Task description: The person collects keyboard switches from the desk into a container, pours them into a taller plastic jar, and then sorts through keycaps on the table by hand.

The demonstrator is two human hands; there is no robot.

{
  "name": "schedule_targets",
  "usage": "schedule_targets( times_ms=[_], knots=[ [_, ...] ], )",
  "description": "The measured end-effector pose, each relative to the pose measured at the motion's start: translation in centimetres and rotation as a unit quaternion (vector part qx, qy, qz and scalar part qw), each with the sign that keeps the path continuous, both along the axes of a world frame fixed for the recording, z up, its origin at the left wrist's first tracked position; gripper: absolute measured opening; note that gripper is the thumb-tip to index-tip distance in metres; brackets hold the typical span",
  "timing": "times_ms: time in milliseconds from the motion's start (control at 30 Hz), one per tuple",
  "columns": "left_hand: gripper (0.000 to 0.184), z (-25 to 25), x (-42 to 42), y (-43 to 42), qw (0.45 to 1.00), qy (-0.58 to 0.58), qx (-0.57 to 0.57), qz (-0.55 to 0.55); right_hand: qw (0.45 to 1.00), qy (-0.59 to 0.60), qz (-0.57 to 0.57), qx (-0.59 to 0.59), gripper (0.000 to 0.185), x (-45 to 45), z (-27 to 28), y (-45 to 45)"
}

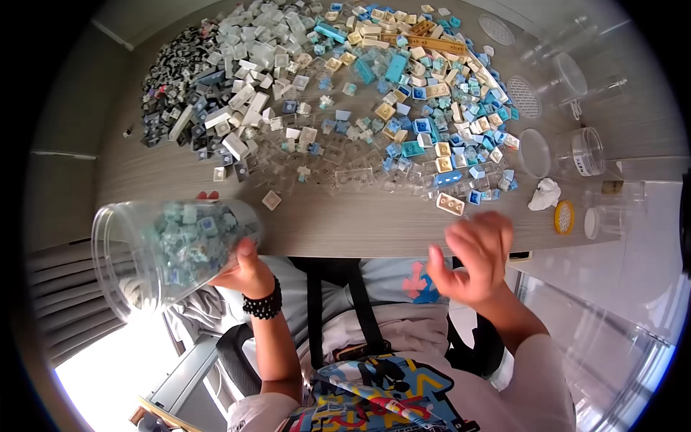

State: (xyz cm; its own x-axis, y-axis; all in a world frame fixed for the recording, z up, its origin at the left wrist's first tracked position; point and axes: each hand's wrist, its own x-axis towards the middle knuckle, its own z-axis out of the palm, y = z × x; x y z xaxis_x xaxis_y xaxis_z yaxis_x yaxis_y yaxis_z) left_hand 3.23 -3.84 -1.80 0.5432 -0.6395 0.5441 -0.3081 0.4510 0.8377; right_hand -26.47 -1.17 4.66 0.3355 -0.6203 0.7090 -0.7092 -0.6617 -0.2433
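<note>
My left hand [248, 270] is wrapped round a clear plastic jar [126, 252], tilted with its open mouth toward the lower left. Pale teal and blue pieces [194, 237] fill part of the jar. My right hand [475, 259] is raised near the table's front edge, holding nothing that I can see, its thumb apart from the curled fingers. Beyond it, blue, cream and teal keycaps [439, 129] lie in a heap. White and clear keycaps [252, 43] make up the middle heap, and dark grey ones [194, 93] lie to its left.
At the right of the table [324, 230] stand clear jars [586, 151] and round lids [534, 153], beside a crumpled white tissue [545, 194] and a yellow lid [564, 217]. A single cream keycap [271, 200] lies near the front edge.
</note>
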Motion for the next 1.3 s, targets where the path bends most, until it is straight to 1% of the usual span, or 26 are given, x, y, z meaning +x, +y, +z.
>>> schedule_targets(
  times_ms=[33,100,133,200,233,300,367,433,467,567,600,667,700,767,833,900,967,1033,1133,1300],
  knots=[
    [0.103,-0.1,-0.2,0.1,1.0,0.004,0.004,0.0,1.0,0.004,0.0,0.004,0.046,0.6,-0.1,-1.6],
    [0.106,-0.2,-0.6,0.3,1.0,-0.011,0.007,0.004,0.988,-0.103,-0.049,0.109,0.038,1.2,0.4,-4.5],
    [0.11,-0.5,-0.2,0.7,0.999,-0.027,0.032,0.011,0.988,-0.102,-0.045,0.111,0.038,1.2,0.5,-5.6],
    [0.111,-0.6,-0.5,1.0,0.999,-0.028,0.03,0.02,0.985,-0.001,-0.108,0.137,0.027,1.2,0.7,-7.5],
    [0.111,-0.6,-0.8,1.2,0.999,-0.029,0.028,0.02,0.985,-0.001,-0.105,0.14,0.027,1.4,1.0,-8.2],
    [0.114,-0.9,-1.6,1.5,0.998,-0.018,0.048,0.039,0.983,-0.002,-0.118,0.139,0.022,2.1,1.4,-9.4],
    [0.118,-0.8,-2.0,1.7,0.997,-0.036,0.059,0.027,0.982,0.007,-0.111,0.15,0.02,3.3,1.2,-10.3],
    [0.12,-0.7,-2.4,1.6,0.997,-0.048,0.061,0.015,0.985,0.037,-0.092,0.14,0.019,4.3,0.9,-11.1],
    [0.119,-0.5,-2.8,1.5,0.995,-0.049,0.081,0.023,0.979,0.056,-0.092,0.171,0.015,4.6,0.8,-11.4],
    [0.119,-0.1,-3.5,1.4,0.993,-0.028,0.11,0.035,0.974,0.087,-0.099,0.187,0.012,5.0,1.1,-11.9],
    [0.118,-0.3,-3.4,1.3,0.994,-0.02,0.099,0.027,0.97,0.102,-0.108,0.19,0.01,5.1,1.5,-12.0],
    [0.117,-0.5,-2.9,1.6,0.996,-0.011,0.091,0.023,0.97,0.099,-0.1,0.201,0.01,4.7,1.4,-12.4],
    [0.116,-0.4,-2.5,1.8,0.995,-0.036,0.088,-0.009,0.968,0.093,-0.093,0.212,0.01,4.4,1.4,-12.7],
    [0.114,-0.4,-2.2,1.9,0.994,-0.06,0.084,-0.036,0.971,0.097,-0.086,0.2,0.01,4.2,1.6,-13.1],
    [0.113,-0.4,-2.3,1.8,0.994,-0.057,0.082,-0.043,0.968,0.114,-0.067,0.215,0.009,4.3,2.1,-13.4],
    [0.113,-0.5,-2.1,1.9,0.994,-0.052,0.082,-0.047,0.972,0.116,-0.066,0.195,0.008,4.3,2.2,-13.6],
    [0.113,-0.3,-1.7,2.2,0.99,-0.071,0.108,-0.062,0.973,0.106,-0.039,0.2,0.008,3.9,1.9,-13.9],
    [0.113,-0.2,-1.2,2.4,0.986,-0.088,0.124,-0.073,0.975,0.1,-0.037,0.196,0.007,3.7,1.8,-14.0],
    [0.114,0.2,-1.6,2.5,0.983,-0.065,0.147,-0.09,0.974,0.06,-0.007,0.217,0.009,3.5,1.9,-14.0],
    [0.117,0.6,-1.9,2.7,0.982,-0.05,0.157,-0.09,0.97,0.066,-0.002,0.233,0.013,3.6,2.1,-13.9]
  ],
)
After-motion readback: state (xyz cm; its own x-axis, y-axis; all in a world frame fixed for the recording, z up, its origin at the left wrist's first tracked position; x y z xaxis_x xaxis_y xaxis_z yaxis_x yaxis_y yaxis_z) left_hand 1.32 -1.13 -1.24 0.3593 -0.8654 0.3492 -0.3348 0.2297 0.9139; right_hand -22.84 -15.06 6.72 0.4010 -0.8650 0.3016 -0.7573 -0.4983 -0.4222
